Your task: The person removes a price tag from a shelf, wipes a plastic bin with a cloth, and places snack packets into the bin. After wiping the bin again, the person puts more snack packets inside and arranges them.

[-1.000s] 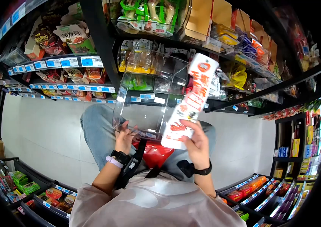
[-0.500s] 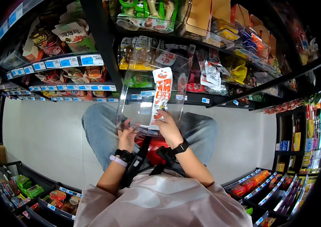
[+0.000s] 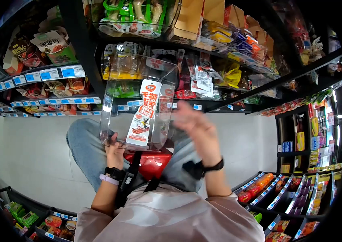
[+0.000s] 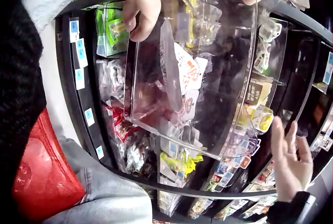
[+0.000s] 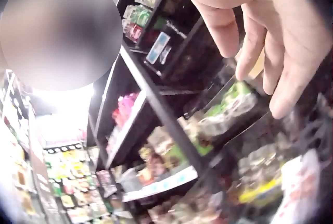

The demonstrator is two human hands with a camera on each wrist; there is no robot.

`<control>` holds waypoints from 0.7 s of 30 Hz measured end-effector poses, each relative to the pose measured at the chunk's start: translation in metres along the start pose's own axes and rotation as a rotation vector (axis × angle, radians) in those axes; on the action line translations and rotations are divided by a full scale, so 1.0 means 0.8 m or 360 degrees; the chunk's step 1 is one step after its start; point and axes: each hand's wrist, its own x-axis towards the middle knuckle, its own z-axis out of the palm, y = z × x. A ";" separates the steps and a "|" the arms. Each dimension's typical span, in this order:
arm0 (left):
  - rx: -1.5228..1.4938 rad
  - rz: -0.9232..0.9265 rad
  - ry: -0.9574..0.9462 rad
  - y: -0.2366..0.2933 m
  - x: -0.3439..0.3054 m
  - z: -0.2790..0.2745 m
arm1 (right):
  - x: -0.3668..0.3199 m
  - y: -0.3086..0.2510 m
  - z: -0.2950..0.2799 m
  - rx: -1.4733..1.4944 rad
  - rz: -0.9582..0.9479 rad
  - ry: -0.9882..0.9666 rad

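Note:
A clear plastic bin (image 3: 107, 101) is held over the lap, in front of the shelf. My left hand (image 3: 115, 155) grips its near left corner, thumb and fingers on the plastic; the left wrist view shows those fingers (image 4: 143, 13) over its edge. Inside the bin lies a long white snack packet (image 3: 144, 115) with red lettering and a hole at its top. My right hand (image 3: 201, 133), blurred in the head view, is right of the bin with nothing in it. In the right wrist view its fingers (image 5: 252, 47) are loosely extended.
Behind the bin, a shelf carries yellow snack packs (image 3: 124, 66), loose white packets (image 3: 203, 80) and open cardboard boxes (image 3: 185, 22). Price labels line the left shelf edge (image 3: 38, 76). A red object (image 3: 151, 163) sits between the knees. More racks (image 3: 275, 193) stand behind at right.
The white packet went from the right hand, held up at the right, leftward into the bin and was let go. The right hand then drew away to the right. The left hand keeps its grip.

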 end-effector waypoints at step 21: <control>-0.0030 0.0021 0.0007 0.002 -0.006 0.011 | 0.341 0.065 -0.313 -0.2391 0.0585 0.1119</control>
